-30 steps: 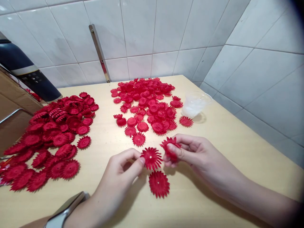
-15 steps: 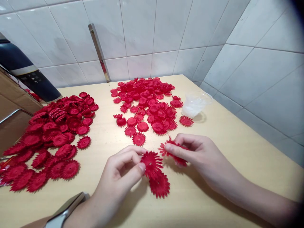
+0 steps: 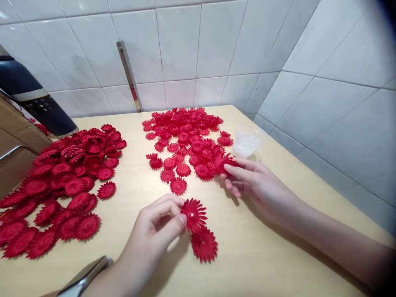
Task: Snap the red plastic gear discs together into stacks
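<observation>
My left hand (image 3: 154, 229) pinches a red toothed-edge fabric flower disc (image 3: 192, 215) at its left edge, between thumb and fingers. Just below it, a second red disc (image 3: 204, 246) lies on the table, partly overlapped by the held one. Over at the near right edge of the middle pile, my right hand (image 3: 252, 177) has its thumb and forefinger closed on a red flower disc (image 3: 228, 163); its other fingers curl beneath. Whether that is one disc or a few together, I cannot tell. The middle pile (image 3: 185, 128) holds many similar red discs.
A larger heap of red discs (image 3: 72, 185) covers the table's left side. Behind it lean a dark bottle (image 3: 34, 97) and a cardboard box (image 3: 18, 136). A clear plastic cup (image 3: 247, 142) with whitish contents stands right of the middle pile. Tiled walls border the table (image 3: 262, 255).
My right hand has moved away from my left, up to the middle pile's edge, with red flower material in its fingers. My left hand keeps its disc almost in place. The view has shifted slightly.
</observation>
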Motion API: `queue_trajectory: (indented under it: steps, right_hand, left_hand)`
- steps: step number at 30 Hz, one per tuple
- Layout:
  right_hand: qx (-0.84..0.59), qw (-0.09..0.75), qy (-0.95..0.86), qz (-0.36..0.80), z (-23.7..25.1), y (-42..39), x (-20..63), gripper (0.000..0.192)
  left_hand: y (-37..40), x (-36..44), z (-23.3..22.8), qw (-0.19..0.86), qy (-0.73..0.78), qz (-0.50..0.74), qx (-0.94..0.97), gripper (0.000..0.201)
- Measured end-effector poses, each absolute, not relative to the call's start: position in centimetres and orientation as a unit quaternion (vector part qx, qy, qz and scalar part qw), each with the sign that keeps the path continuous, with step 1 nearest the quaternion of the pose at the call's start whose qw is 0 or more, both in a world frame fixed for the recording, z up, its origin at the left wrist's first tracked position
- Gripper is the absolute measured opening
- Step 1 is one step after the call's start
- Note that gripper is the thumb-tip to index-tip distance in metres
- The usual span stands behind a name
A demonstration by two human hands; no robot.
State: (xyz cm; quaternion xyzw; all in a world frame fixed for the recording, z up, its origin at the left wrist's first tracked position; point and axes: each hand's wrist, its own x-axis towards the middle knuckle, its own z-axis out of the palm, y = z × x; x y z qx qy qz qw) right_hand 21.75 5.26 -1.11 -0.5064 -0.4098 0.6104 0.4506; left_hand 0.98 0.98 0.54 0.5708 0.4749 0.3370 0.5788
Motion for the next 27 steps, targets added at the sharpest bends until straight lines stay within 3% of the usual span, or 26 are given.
queue_trajectory:
  steps: [8,18,22,27]
  right_hand:
    - [-0.488,0.489,-0.410,0.595,-0.9,5.1,21.6,0.031]
    - [-0.472,0.506,-0.397,0.603,-0.9,5.1,21.7,0.018]
    - [-0.484,0.480,-0.406,0.608,-1.1,5.3,21.8,0.035]
    - [-0.485,0.471,-0.419,0.606,-1.5,5.5,21.8,0.016]
  left_hand:
    - [0.8,1.2,0.4,0.591,0.483,0.348,0.544,0.026]
    - [0.7,1.6,0.7,0.580,0.491,0.362,0.540,0.026]
    - [0.9,1.3,0.2,0.582,0.480,0.356,0.551,0.026]
    - [0.9,1.0,-0.2,0.585,0.475,0.338,0.564,0.026]
